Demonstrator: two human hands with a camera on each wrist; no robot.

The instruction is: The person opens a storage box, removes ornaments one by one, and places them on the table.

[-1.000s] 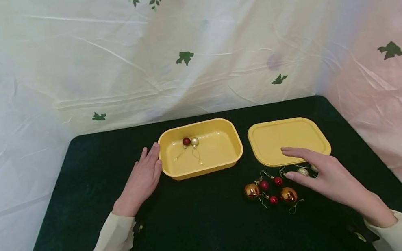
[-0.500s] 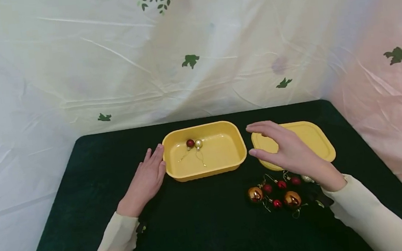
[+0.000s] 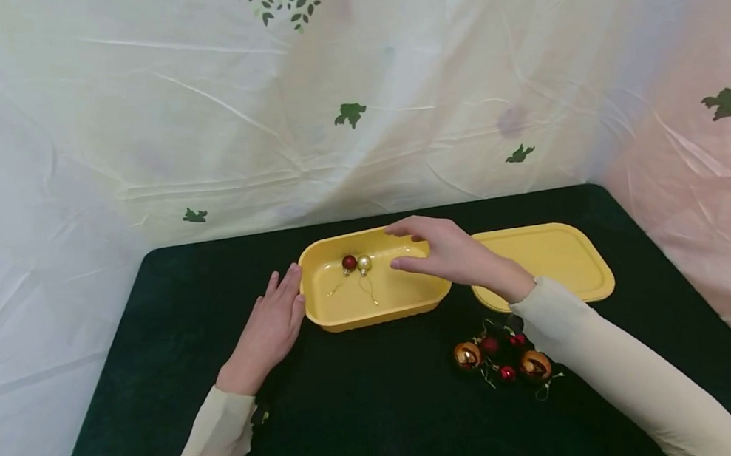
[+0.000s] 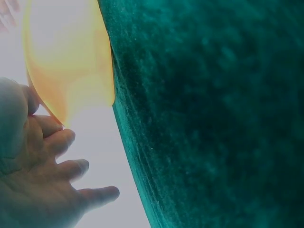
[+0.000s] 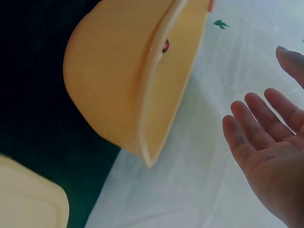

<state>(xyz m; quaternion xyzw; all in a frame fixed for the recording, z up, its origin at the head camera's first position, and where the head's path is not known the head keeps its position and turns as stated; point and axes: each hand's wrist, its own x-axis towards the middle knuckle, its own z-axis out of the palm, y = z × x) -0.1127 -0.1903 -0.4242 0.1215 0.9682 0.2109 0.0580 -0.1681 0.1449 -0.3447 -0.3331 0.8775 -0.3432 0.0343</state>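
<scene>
A yellow rectangular box [image 3: 382, 318] stands uncovered in the head view. On its floor lie a small dark red bauble [image 3: 349, 262] and a pale gold bauble [image 3: 364, 263], each with a thin gold loop. My left hand [image 3: 266, 335] rests against the box's left end, fingers extended; the left wrist view shows them at its rim. Over the right part of the box hovers my right hand [image 3: 451, 252], thumb and fingers apart and holding nothing. The right wrist view confirms the bare palm and spread thumb of that hand [image 5: 270, 147].
A flat yellow lid [image 3: 556, 260] lies right of the box. In front of it sit several baubles, among them a copper ball [image 3: 468, 356], another copper ball [image 3: 536, 366] and a small red one [image 3: 507, 373]. My right sleeve [image 3: 593, 353] hides part of this pile.
My right hand has moved left, from above the baubles and lid to over the box. The left hand stays at the box's end. The view has shifted slightly.
</scene>
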